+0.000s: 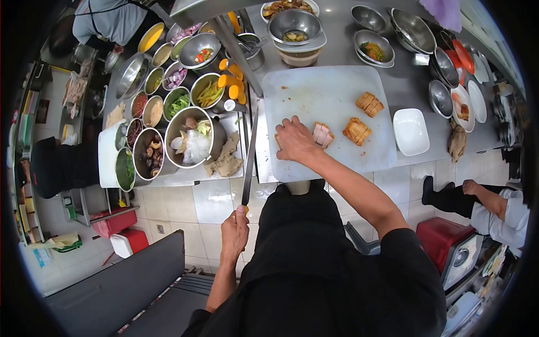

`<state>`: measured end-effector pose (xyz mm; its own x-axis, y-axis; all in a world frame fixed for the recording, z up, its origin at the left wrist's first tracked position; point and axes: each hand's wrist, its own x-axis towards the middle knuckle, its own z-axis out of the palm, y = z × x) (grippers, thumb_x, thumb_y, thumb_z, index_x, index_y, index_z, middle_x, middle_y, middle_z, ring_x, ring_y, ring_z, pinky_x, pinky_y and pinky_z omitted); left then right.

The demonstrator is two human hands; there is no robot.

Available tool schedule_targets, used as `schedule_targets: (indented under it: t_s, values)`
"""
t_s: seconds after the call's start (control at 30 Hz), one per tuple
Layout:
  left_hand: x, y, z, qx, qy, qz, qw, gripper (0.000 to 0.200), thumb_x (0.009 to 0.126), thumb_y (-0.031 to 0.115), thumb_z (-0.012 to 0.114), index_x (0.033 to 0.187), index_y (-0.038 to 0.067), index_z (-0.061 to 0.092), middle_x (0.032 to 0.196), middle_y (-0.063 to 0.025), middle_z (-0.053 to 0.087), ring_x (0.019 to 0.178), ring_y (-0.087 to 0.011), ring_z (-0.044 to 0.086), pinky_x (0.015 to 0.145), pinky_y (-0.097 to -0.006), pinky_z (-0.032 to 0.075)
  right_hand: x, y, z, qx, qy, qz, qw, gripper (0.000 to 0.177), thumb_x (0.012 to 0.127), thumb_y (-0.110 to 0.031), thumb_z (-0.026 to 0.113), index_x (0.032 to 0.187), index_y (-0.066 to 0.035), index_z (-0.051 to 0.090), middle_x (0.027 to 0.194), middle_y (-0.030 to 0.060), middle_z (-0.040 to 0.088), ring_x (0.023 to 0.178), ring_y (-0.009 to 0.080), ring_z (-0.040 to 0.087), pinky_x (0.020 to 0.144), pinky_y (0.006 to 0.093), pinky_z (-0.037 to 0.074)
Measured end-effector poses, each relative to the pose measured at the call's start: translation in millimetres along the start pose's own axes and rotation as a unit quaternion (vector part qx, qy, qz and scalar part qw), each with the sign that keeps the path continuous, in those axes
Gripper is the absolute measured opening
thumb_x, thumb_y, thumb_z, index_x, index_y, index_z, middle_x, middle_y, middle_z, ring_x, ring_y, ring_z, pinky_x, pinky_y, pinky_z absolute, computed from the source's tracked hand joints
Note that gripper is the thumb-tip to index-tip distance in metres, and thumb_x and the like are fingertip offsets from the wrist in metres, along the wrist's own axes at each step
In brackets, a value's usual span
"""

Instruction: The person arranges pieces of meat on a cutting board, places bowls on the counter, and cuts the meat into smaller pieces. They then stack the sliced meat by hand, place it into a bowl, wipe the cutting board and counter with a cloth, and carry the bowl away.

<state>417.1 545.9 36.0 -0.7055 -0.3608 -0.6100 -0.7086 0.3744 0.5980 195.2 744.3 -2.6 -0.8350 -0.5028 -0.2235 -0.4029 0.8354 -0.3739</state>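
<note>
My left hand [234,231] is closed round the yellow handle of a long knife [251,160], whose narrow blade points up past the cutting board's left edge. On the white cutting board [331,84], my right hand [296,140] has its fingers curled down over a piece of roast pork [277,140], mostly hidden beneath them. Just right of those fingers lies a sliced pork piece [323,135] with pale cut faces. Two more browned, sliced portions, an upper one [369,104] and a lower one [356,131], sit farther right on the board.
A white square dish [411,132] stands right of the board. Left are several ingredient pots, including a large steel pot [215,140], and a crumpled cloth [225,156]. A metal post [238,48] rises behind the knife. Another person [497,213] is at the right.
</note>
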Motion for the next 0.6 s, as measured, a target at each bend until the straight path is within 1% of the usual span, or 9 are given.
schedule_targets:
  t_s: [0.1, 0.13, 0.2, 0.3, 0.33, 0.4, 0.43, 0.53, 0.6]
  values:
    - [4, -11, 3, -0.005, 0.002, 0.009, 1.0, 0.065, 0.102, 0.053, 0.039, 0.089, -0.005, 0.065, 0.064, -0.0091, 0.056, 0.058, -0.0154, 0.053, 0.057, -0.0335, 0.045, -14, 7, 7, 0.072, 0.099, -0.026, 0.992, 0.049, 0.064, -0.026, 0.074, 0.104, 0.0, 0.061, 0.102, 0.0138, 0.058, 0.106, 0.0329, 0.051, 0.09, 0.0398, 0.049]
    - [3, -9, 3, -0.008, 0.002, 0.007, 1.0, 0.065, 0.102, 0.053, 0.039, 0.089, -0.005, 0.065, 0.064, -0.0091, 0.056, 0.058, -0.0154, 0.053, 0.057, -0.0335, 0.045, -18, 6, 7, 0.07, 0.097, -0.028, 0.992, 0.049, 0.064, -0.026, 0.074, 0.104, 0.0, 0.061, 0.102, 0.0138, 0.058, 0.106, 0.0329, 0.051, 0.09, 0.0398, 0.049]
    - [-3, -2, 2, -0.002, -0.013, -0.032, 0.999, 0.066, 0.102, 0.054, 0.038, 0.086, -0.005, 0.064, 0.064, -0.0094, 0.056, 0.06, -0.0162, 0.053, 0.059, -0.0343, 0.046, -31, 3, 8, 0.271, 0.185, -0.034, 0.944, 0.048, 0.065, -0.021, 0.075, 0.105, 0.0, 0.061, 0.108, 0.0162, 0.06, 0.108, 0.0361, 0.053, 0.093, 0.0387, 0.048]
    - [0, -14, 9, -0.009, -0.007, 0.003, 1.0, 0.067, 0.102, 0.054, 0.038, 0.085, -0.006, 0.063, 0.064, -0.0122, 0.058, 0.06, -0.0209, 0.057, 0.061, -0.0367, 0.047, -53, 9, 29, 0.365, 0.184, 0.008, 0.913, 0.047, 0.068, -0.021, 0.075, 0.107, -0.001, 0.06, 0.111, 0.0173, 0.059, 0.109, 0.0377, 0.053, 0.095, 0.0412, 0.046]
    - [-2, -12, 10, -0.009, -0.007, 0.003, 1.0, 0.067, 0.102, 0.054, 0.038, 0.085, -0.006, 0.063, 0.064, -0.0122, 0.058, 0.06, -0.0209, 0.057, 0.061, -0.0367, 0.047, -60, 9, 34, 0.365, 0.184, 0.008, 0.913, 0.047, 0.068, -0.021, 0.075, 0.107, -0.001, 0.06, 0.111, 0.0173, 0.059, 0.109, 0.0377, 0.053, 0.095, 0.0412, 0.046]
    - [-9, -1, 12, 0.061, 0.01, 0.088, 0.994, 0.067, 0.102, 0.054, 0.036, 0.086, -0.006, 0.062, 0.068, -0.0222, 0.063, 0.066, -0.0358, 0.064, 0.065, -0.0436, 0.049, -73, 7, 44, 0.236, 0.325, -0.026, 0.915, 0.052, 0.068, -0.019, 0.075, 0.113, 0.0, 0.058, 0.114, 0.0187, 0.058, 0.111, 0.0387, 0.052, 0.097, 0.0427, 0.045]
    - [-12, 3, 13, 0.064, 0.008, 0.086, 0.994, 0.067, 0.102, 0.054, 0.036, 0.086, -0.006, 0.062, 0.068, -0.0222, 0.063, 0.066, -0.0358, 0.064, 0.065, -0.0436, 0.049, -76, 5, 50, 0.238, 0.324, -0.022, 0.915, 0.052, 0.068, -0.019, 0.075, 0.113, 0.0, 0.058, 0.114, 0.0187, 0.058, 0.111, 0.0387, 0.052, 0.097, 0.0427, 0.045]
    - [-18, 23, 12, 0.17, -0.05, 0.069, 0.982, 0.064, 0.102, 0.052, 0.035, 0.09, -0.006, 0.059, 0.079, -0.036, 0.062, 0.085, -0.056, 0.059, 0.075, -0.0564, 0.047, -75, 4, 68, 0.219, 0.332, 0.044, 0.917, 0.059, 0.065, -0.016, 0.078, 0.118, -0.001, 0.057, 0.115, 0.0177, 0.057, 0.11, 0.0364, 0.054, 0.096, 0.0416, 0.045]
    - [-21, 33, 12, 0.19, -0.056, 0.066, 0.978, 0.063, 0.102, 0.052, 0.035, 0.091, -0.006, 0.059, 0.078, -0.036, 0.062, 0.084, -0.056, 0.06, 0.075, -0.0566, 0.047, -73, 9, 72, 0.262, 0.307, -0.012, 0.915, 0.061, 0.064, -0.015, 0.078, 0.119, 0.0, 0.056, 0.116, 0.0184, 0.056, 0.113, 0.0368, 0.052, 0.098, 0.043, 0.044]
